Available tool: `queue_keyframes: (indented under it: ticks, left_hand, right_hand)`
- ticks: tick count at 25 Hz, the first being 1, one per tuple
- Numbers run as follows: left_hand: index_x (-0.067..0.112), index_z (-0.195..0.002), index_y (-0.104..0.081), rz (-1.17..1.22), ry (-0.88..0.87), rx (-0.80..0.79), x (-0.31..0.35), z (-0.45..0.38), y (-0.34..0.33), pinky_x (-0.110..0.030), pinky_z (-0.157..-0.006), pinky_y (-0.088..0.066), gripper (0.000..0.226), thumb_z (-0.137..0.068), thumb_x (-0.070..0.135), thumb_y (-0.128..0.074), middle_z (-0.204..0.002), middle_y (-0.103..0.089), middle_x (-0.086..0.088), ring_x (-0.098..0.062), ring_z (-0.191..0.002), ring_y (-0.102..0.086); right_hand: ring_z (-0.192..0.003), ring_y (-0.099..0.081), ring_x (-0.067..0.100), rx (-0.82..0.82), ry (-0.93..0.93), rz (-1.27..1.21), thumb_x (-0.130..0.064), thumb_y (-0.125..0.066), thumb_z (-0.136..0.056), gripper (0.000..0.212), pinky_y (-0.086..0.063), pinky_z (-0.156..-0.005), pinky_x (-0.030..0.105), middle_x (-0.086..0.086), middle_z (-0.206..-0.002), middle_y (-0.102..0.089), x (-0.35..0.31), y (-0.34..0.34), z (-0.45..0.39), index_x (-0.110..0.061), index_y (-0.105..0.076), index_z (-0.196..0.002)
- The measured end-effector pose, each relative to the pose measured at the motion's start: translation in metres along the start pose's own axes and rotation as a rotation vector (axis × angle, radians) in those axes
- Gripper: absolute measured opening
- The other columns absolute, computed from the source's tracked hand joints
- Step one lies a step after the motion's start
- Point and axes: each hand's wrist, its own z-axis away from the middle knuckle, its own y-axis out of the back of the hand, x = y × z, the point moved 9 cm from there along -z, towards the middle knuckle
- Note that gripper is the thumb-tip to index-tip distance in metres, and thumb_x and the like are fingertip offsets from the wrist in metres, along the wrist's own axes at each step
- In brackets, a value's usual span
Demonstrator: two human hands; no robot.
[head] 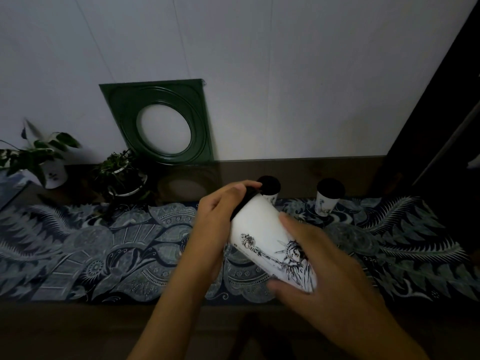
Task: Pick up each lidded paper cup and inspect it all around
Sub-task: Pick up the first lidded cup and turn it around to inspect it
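Note:
A white paper cup point(262, 229) with a black lid and a Statue of Liberty drawing is held tilted above the patterned cloth, lid pointing up and away. My left hand point(220, 219) grips its lid end. My right hand point(319, 258) wraps its base end, hiding the bottom. Behind them a second lidded cup point(271, 189) stands on the cloth, partly hidden by the held cup. A third lidded cup point(328, 197) stands upright further to the right.
A blue patterned cloth point(104, 250) covers the wooden table. Two potted plants point(52, 162) point(122, 175) stand at the back left. A green square frame point(161, 120) with a round opening leans on the wall. A dark upright edge point(441, 126) rises at the right.

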Motion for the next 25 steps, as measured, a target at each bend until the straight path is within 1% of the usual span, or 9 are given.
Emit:
queue_keyframes:
  ticks: [2,5,8,10,12,16,19,21,25]
  left_hand:
    - [0.019,-0.101,-0.078,-0.016,-0.004,-0.011,0.001,0.001,-0.002,-0.034,-0.088,-0.054,0.033,-0.09,0.032,-0.05,-0.108,-0.078,-0.002,-0.023,-0.105,-0.071]
    - [0.015,-0.109,-0.076,0.017,-0.021,-0.053,0.005,0.005,-0.004,-0.035,-0.089,-0.055,0.037,-0.093,0.035,-0.048,-0.111,-0.077,-0.006,-0.027,-0.105,-0.071]
    - [0.008,-0.112,-0.073,0.074,-0.03,-0.077,0.008,0.007,-0.005,-0.038,-0.091,-0.055,0.041,-0.094,0.033,-0.047,-0.114,-0.075,-0.013,-0.031,-0.107,-0.07]
    - [0.007,-0.11,-0.074,0.081,-0.028,-0.056,0.008,0.007,-0.005,-0.039,-0.091,-0.055,0.04,-0.093,0.032,-0.048,-0.112,-0.076,-0.013,-0.032,-0.106,-0.07]
    - [0.008,-0.106,-0.076,0.052,-0.018,-0.025,0.007,0.006,-0.003,-0.035,-0.084,-0.057,0.038,-0.092,0.031,-0.049,-0.107,-0.077,-0.011,-0.028,-0.101,-0.071]
    - [0.013,-0.103,-0.077,-0.015,-0.027,-0.009,0.008,0.005,-0.004,-0.026,-0.076,-0.057,0.032,-0.098,0.028,-0.049,-0.102,-0.079,-0.004,-0.017,-0.093,-0.073]
    - [0.009,-0.109,-0.074,0.051,-0.046,-0.055,0.014,0.009,-0.008,-0.026,-0.079,-0.058,0.04,-0.094,0.033,-0.046,-0.106,-0.078,-0.008,-0.018,-0.096,-0.073]
    - [0.004,-0.113,-0.071,0.115,-0.062,-0.083,0.019,0.011,-0.009,-0.031,-0.084,-0.058,0.044,-0.093,0.033,-0.045,-0.109,-0.077,-0.013,-0.022,-0.098,-0.072]
    - [0.0,-0.11,-0.072,0.131,-0.023,-0.042,0.013,0.01,-0.006,-0.038,-0.085,-0.056,0.042,-0.092,0.03,-0.049,-0.108,-0.076,-0.018,-0.027,-0.097,-0.071]
  right_hand:
    - [-0.105,-0.055,-0.002,0.007,0.042,0.112,-0.066,-0.062,-0.064,0.095,-0.052,-0.089,0.024,-0.033,-0.131,-0.034,-0.005,0.0,0.002,-0.064,-0.003,-0.138]
    - [-0.091,-0.072,0.011,-0.082,-0.1,-0.542,-0.054,-0.078,-0.056,0.082,-0.062,-0.071,0.034,-0.02,-0.121,-0.065,0.001,-0.004,0.003,-0.066,-0.04,-0.127]
    - [-0.046,-0.066,0.013,-0.22,-0.291,-1.051,-0.075,-0.077,-0.046,0.082,-0.049,-0.042,0.035,0.021,-0.086,-0.069,0.013,-0.015,0.025,-0.017,-0.069,-0.103]
    - [-0.046,-0.066,0.014,-0.337,-0.313,-1.097,-0.074,-0.075,-0.051,0.077,-0.048,-0.042,0.034,0.024,-0.083,-0.065,0.006,-0.028,0.025,-0.015,-0.069,-0.1]
    - [-0.071,-0.073,0.018,-0.196,-0.213,-0.906,-0.051,-0.081,-0.057,0.079,-0.057,-0.053,0.029,0.005,-0.111,-0.07,0.004,-0.015,0.009,-0.038,-0.054,-0.13]
    - [-0.107,-0.059,0.004,0.088,0.117,0.032,-0.064,-0.066,-0.063,0.086,-0.055,-0.08,0.026,-0.028,-0.13,-0.048,-0.005,0.013,0.009,-0.061,-0.023,-0.138]
    - [-0.086,-0.072,0.012,-0.042,-0.065,-0.68,-0.052,-0.078,-0.058,0.07,-0.058,-0.061,0.027,-0.014,-0.117,-0.068,0.003,0.007,0.007,-0.058,-0.052,-0.122]
    - [-0.059,-0.069,0.027,-0.193,-0.21,-1.166,-0.049,-0.086,-0.056,0.065,-0.051,-0.044,0.03,0.011,-0.095,-0.075,0.007,-0.01,0.011,-0.03,-0.068,-0.115]
    - [-0.066,-0.071,0.026,-0.202,-0.284,-1.153,-0.05,-0.08,-0.06,0.069,-0.053,-0.048,0.032,0.012,-0.099,-0.073,0.009,-0.02,0.015,-0.025,-0.063,-0.123]
